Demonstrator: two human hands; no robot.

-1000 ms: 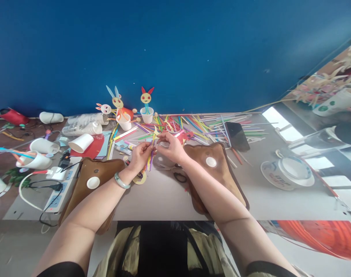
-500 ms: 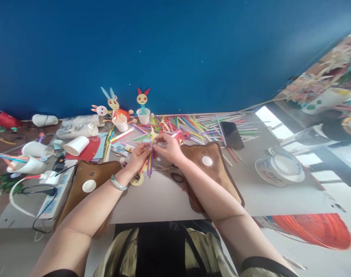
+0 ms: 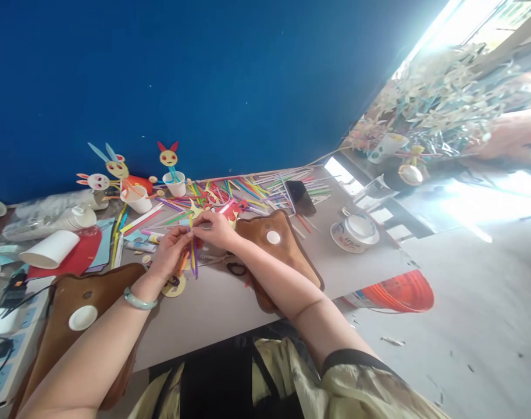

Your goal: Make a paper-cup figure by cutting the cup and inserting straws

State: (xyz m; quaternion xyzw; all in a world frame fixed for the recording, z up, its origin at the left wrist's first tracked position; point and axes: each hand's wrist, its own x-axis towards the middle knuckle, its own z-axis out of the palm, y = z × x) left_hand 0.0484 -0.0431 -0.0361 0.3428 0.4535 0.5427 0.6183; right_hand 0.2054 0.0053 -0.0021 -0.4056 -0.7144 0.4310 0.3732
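My left hand [image 3: 173, 254], with a pale bangle on its wrist, is closed on thin purple, yellow and orange pipe cleaners [image 3: 194, 259] that hang below the fingers. My right hand [image 3: 216, 230] meets it at the upper end of the bundle, its thumb and fingers pinched together there. Fingers hide the point where the two hands join. Just beneath lies a round yellow paper face [image 3: 175, 286], partly covered by my left hand. Scissors with dark handles [image 3: 236, 267] rest under my right wrist.
Loose coloured pipe cleaners [image 3: 256, 192] pile up along the wall. Rabbit figures stand in paper cups [image 3: 175, 185]. Brown cushion-like pads [image 3: 276, 247] lie under both forearms. A phone [image 3: 300, 198], a lidded bowl [image 3: 355, 231] and a power strip [image 3: 23, 343] sit around; an orange bucket [image 3: 398, 292] is below the edge.
The view has swung to the right, so the table's things sit farther left and more floor and window show. Both hands stay together at the pipe cleaners.
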